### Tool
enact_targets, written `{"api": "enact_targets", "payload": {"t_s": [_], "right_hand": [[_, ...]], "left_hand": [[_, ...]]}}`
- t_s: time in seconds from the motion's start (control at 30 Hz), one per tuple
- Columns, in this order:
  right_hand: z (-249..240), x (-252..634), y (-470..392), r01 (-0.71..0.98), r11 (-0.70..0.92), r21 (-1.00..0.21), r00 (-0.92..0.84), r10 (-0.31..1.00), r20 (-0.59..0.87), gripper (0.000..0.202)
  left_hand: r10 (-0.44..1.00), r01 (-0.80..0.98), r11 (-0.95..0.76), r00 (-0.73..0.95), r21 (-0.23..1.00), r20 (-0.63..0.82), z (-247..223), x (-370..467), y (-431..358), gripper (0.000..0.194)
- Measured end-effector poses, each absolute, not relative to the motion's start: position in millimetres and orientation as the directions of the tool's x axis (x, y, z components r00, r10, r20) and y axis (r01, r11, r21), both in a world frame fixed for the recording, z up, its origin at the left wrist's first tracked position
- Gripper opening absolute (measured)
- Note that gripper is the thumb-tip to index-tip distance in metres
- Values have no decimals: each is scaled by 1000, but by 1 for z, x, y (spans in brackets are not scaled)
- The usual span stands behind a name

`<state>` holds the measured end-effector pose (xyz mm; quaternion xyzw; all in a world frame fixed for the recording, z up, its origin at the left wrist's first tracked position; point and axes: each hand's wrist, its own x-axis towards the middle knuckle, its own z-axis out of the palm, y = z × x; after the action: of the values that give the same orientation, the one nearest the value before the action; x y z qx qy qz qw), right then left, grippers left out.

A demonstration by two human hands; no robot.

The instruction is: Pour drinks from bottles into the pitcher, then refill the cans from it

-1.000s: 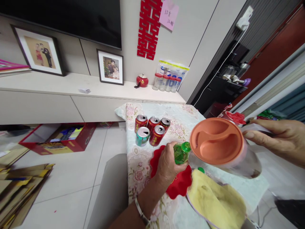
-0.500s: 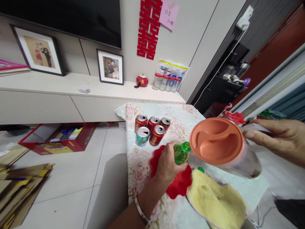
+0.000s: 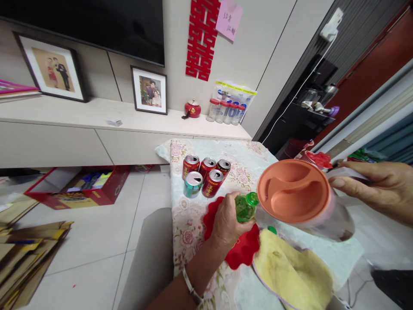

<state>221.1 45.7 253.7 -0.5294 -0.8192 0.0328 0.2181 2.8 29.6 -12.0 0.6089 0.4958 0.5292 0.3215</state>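
Observation:
My left hand [image 3: 227,221] is wrapped round a green plastic bottle [image 3: 245,208], held upright with its mouth uncapped. A clear pitcher [image 3: 335,219] with an orange lid [image 3: 294,190] tilts toward the bottle, its lid edge close beside the bottle's neck. My right hand [image 3: 380,187] grips the pitcher's handle from the right. I cannot make out whether liquid is flowing. Under my left hand lies a red scalloped mat [image 3: 247,249]. A green cap [image 3: 272,230] sits on the table beside a crumpled yellow cloth [image 3: 290,267].
Several opened drink cans [image 3: 213,183] stand together on the floral tablecloth [image 3: 187,215]. Beyond the table, a long cabinet [image 3: 129,129] holds framed photos, a red pot [image 3: 192,108] and glass jars [image 3: 222,113]. A red box [image 3: 109,189] and flattened cardboard [image 3: 29,254] lie on the floor at left.

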Motion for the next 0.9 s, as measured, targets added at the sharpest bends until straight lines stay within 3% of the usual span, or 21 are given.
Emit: {"api": "enact_targets", "payload": {"t_s": [0.33,0.9], "right_hand": [[254,220,45,865,426,-266,-342,887,310,61],[254,220,45,858,423,-292,-330,889,318,55]], "left_hand": [[946,276,-296,-45,914,320,-11,3,30,75],[942,275,-302,-60,913,330,-13,3,30,75]]}}
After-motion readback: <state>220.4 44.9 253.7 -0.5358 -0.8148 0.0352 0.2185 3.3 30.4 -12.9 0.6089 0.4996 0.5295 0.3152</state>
